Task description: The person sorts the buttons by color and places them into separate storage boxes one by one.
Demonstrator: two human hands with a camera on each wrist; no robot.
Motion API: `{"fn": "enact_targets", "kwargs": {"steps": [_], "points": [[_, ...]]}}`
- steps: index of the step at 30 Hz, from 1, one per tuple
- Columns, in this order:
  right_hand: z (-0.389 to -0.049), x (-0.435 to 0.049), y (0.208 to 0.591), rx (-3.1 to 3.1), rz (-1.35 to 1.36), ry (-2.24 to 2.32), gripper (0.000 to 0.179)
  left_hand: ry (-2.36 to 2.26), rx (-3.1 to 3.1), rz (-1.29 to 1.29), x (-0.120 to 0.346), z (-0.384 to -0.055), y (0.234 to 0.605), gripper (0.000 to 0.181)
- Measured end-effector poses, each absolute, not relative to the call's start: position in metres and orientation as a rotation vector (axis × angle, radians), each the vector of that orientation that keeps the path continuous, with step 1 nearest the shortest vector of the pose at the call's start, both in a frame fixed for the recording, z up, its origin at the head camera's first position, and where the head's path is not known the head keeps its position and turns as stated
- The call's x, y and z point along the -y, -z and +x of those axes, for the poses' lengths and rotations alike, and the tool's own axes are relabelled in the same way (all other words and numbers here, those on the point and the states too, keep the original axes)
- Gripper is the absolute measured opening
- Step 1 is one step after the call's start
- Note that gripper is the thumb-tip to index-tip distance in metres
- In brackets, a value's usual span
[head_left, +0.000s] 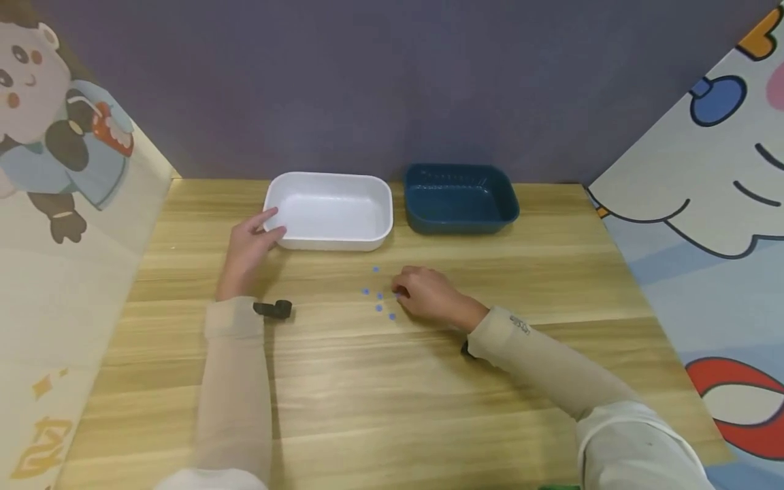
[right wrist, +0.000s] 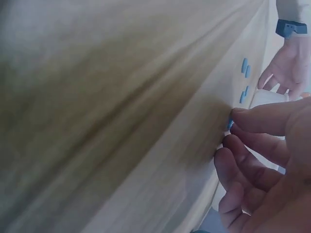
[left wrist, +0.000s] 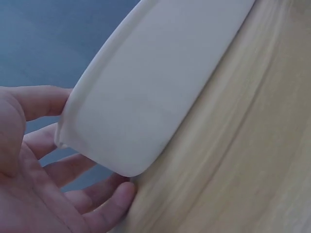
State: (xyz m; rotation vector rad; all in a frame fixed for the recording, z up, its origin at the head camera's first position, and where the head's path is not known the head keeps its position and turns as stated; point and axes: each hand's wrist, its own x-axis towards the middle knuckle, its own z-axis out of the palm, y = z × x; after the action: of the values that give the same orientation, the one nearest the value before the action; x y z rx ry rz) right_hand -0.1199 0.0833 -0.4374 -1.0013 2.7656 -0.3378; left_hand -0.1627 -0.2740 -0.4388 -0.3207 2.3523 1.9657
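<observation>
Right hand (head_left: 429, 296) is down on the pale wood-grain tabletop (head_left: 367, 395), thumb and index tips nearly together on one small flat blue piece (right wrist: 230, 123). Pinch is narrow, just the tips; other fingers bent in behind. Can't tell if the piece is off the wood or only nipped against it.

Five more loose blue pieces (head_left: 379, 308) lie scattered just beside that hand, on its left, in front of the trays.

Left hand (head_left: 248, 248) is spread round the left end of the white rectangular plastic-looking tray (head_left: 337, 243), thumb over the rim, other fingers along the outside. Light hold by the look of it; pressure not readable.

Dark blue rectangular tray (head_left: 462, 226) stands right of the white one, small gap between, no hand on it.

Risks, my read:
- piece is tiny and thin, so an off-centre pinch could flick it or let it slip
- fingertips cover most of it in the head view, so a miss is easy to overlook
- loose pieces sit close; a low sideways sweep could scatter them
- left hand pulling or pressing on that one end could skew or tip the white tray
</observation>
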Motion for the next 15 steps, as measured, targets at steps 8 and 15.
{"fn": "enact_targets", "kwargs": {"steps": [8, 15], "points": [[-0.12, -0.082, 0.436, -2.736, -1.082, 0.288, 0.009, -1.564, -2.604, -0.15, 0.279, -0.144, 0.433, 0.065], [-0.126, -0.08, 0.434, -2.694, -0.875, 0.268, 0.014, -1.557, -2.625, -0.098, 0.277, -0.15, 0.428, 0.069]]}}
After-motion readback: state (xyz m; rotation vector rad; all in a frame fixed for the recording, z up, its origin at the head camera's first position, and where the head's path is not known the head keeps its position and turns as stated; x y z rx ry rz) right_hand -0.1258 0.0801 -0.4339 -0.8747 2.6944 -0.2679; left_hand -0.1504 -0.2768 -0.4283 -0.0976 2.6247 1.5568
